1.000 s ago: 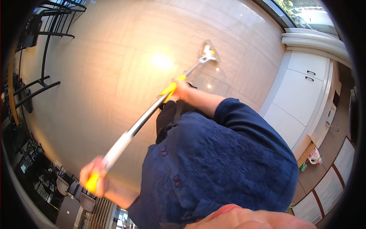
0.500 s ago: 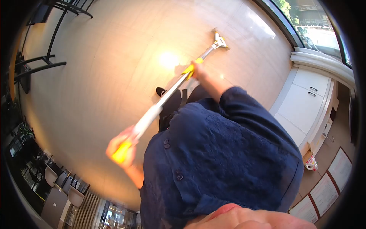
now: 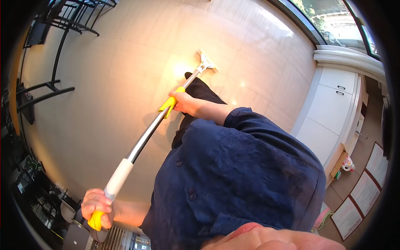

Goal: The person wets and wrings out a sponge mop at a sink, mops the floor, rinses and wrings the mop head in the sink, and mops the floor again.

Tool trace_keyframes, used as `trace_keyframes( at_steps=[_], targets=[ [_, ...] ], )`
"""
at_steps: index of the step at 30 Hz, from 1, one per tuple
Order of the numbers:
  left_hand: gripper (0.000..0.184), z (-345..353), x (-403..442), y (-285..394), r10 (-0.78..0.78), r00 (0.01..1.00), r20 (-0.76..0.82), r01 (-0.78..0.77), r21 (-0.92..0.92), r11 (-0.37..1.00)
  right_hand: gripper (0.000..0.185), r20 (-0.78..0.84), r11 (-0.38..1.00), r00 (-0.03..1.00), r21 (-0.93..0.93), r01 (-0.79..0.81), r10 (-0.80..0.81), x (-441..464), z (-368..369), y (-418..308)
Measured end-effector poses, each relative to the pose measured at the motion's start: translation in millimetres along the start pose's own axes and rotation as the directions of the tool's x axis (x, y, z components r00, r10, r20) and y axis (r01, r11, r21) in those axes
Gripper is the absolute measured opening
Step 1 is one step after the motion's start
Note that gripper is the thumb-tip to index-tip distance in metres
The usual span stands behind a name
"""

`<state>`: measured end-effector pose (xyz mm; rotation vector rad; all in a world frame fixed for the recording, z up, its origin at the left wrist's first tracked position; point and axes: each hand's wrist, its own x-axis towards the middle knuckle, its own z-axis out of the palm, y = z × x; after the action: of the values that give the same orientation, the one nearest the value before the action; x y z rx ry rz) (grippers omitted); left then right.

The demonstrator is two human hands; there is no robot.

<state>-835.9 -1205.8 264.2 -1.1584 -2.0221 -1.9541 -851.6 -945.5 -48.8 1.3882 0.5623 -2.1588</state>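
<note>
Gripping a mop [image 3: 146,138], the left hand [image 3: 96,204] wraps its yellow end [image 3: 95,221], the right hand [image 3: 183,102] its yellow collar [image 3: 167,104].

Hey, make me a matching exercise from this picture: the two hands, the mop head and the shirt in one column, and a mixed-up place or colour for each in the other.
Column one
1. Left hand
2. Right hand
3. Mop head
4. Shirt

Column two
A. Partway along the pole, at the yellow fitting
B. Dark blue
C. On the grip at the picture's lower left
D. At the pole's far end, against the floor

Right pairs: 1-C, 2-A, 3-D, 4-B
</note>
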Motion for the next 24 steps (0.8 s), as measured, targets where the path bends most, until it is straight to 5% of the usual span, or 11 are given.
trace_keyframes(
  at_steps=[4, 5, 8, 10, 14, 16, 17, 18, 19, 21, 24],
  targets=[
    [0.026, 41, 29, -86, -0.181, 0.956, -0.232, 0.167, -0.080, 0.983, 0.023, -0.184, 0.917, 0.937, 0.218, 0.334, -0.298, 67, -36, -86],
    [0.026, 57, 42, -111, -0.224, 0.955, -0.195, 0.209, -0.095, 0.973, 0.017, -0.168, 0.837, 0.887, 0.296, 0.461, -0.429, 75, -52, -114],
    [0.023, 125, 92, -171, -0.403, 0.914, -0.036, 0.389, -0.198, 0.900, 0.021, -0.420, 0.845, 0.775, 0.034, 0.534, -0.473, 80, -106, -221],
    [0.025, 169, 121, -200, -0.408, 0.905, 0.120, 0.425, -0.228, 0.876, 0.024, -0.389, 0.803, 0.785, 0.162, 0.573, -0.482, 105, -155, -276],
    [0.023, 178, 148, -207, -0.472, 0.853, 0.223, 0.506, -0.129, 0.853, 0.026, -0.431, 0.889, 0.824, 0.098, 0.447, -0.368, 102, -152, -298],
    [0.017, 137, 139, -188, -0.531, 0.847, 0.029, 0.515, 0.204, 0.832, 0.019, -0.326, 0.899, 0.857, 0.046, 0.436, -0.399, 136, -132, -258],
    [0.017, 114, 135, -173, -0.576, 0.805, -0.143, 0.593, 0.196, 0.781, 0.013, -0.166, 0.896, 0.882, -0.028, 0.443, -0.441, 128, -101, -230],
    [0.014, 87, 135, -157, -0.493, 0.835, -0.245, 0.525, 0.081, 0.847, 0.012, -0.216, 0.900, 0.905, 0.165, 0.404, -0.366, 81, -38, -206],
    [0.017, 61, 134, -137, -0.391, 0.861, -0.324, 0.433, 0.065, 0.899, 0.011, -0.205, 0.936, 0.914, -0.042, 0.349, -0.350, 93, -16, -173],
    [0.022, 14, 137, -101, -0.236, 0.941, -0.242, 0.254, 0.048, 0.966, 0.009, -0.072, 0.973, 0.971, -0.054, 0.226, -0.230, 54, 48, -133],
    [0.017, -15, 134, -81, -0.102, 0.923, -0.370, 0.146, 0.093, 0.985, 0.011, 0.114, 0.997, 0.991, 0.048, 0.061, -0.066, 42, 84, -112]
  ],
)
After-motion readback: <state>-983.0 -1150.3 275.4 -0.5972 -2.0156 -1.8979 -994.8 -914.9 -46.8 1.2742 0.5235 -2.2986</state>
